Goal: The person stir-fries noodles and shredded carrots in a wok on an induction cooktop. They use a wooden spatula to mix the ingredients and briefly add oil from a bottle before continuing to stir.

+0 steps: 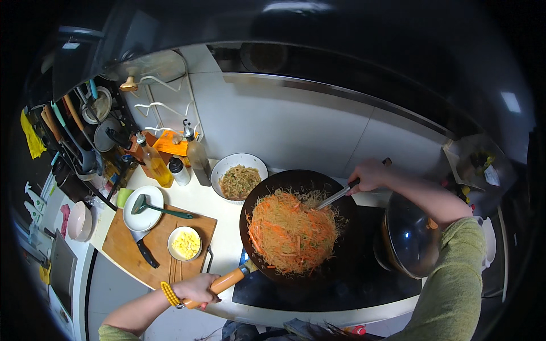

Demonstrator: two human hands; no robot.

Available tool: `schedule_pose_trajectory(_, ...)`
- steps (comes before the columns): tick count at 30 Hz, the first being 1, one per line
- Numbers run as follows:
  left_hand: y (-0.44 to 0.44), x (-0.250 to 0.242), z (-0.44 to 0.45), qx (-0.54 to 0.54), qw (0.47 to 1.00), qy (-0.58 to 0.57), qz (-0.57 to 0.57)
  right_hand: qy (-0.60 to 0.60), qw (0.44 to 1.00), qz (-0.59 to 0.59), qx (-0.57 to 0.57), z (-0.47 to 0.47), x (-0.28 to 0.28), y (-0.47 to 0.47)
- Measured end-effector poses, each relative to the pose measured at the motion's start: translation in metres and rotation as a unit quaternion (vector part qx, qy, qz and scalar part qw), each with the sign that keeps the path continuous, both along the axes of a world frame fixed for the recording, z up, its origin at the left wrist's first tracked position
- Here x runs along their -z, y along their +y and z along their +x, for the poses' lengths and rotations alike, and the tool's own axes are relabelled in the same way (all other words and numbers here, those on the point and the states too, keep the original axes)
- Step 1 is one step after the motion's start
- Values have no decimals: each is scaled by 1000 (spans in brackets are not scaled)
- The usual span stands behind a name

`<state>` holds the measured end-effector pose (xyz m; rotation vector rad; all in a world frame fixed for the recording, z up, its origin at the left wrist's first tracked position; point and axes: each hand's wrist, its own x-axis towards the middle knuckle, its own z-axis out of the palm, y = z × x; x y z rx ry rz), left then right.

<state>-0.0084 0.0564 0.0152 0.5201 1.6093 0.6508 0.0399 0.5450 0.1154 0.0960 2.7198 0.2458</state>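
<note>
My left hand point(200, 288), with a yellow beaded bracelet at the wrist, grips the wooden handle point(230, 280) of a dark wok point(260, 200). Thin noodles point(294, 232) mixed with carrot shreds are heaped in the wok. My right hand point(366, 177) holds a metal utensil point(332, 199) by its black handle, above the wok's far right rim. The utensil's lower end is hidden in the noodles, so I cannot tell its exact kind. Behind the wok, touching or nearly touching it, is a white bowl point(216, 170) of shredded food.
A cutting board point(115, 230) bears a white plate point(155, 200) with a green ladle point(164, 209), a knife point(147, 252) and a bowl of scrambled egg point(186, 244). Oil bottles point(157, 168) stand behind. A glass-lidded pot point(409, 238) sits right on the black cooktop point(341, 294).
</note>
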Motion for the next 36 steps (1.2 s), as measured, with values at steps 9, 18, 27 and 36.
schedule_pose_trajectory(9, 3, -9, 5, -34, 999, -15, -16, 117, 988, -98, 8, 47, 0, -15)
schedule_pose_trajectory(18, 1, -9, 4, -21, 1000, -5, 4, 324, 894, 135, -278, 120, -52, -52)
schedule_pose_trajectory(27, -2, -10, -4, 9, 1000, 13, -1, 355, 876, 223, -237, 65, -77, -60)
schedule_pose_trajectory(36, -2, -10, -8, 27, 999, 4, 17, 161, 968, 139, -135, -26, -52, -41)
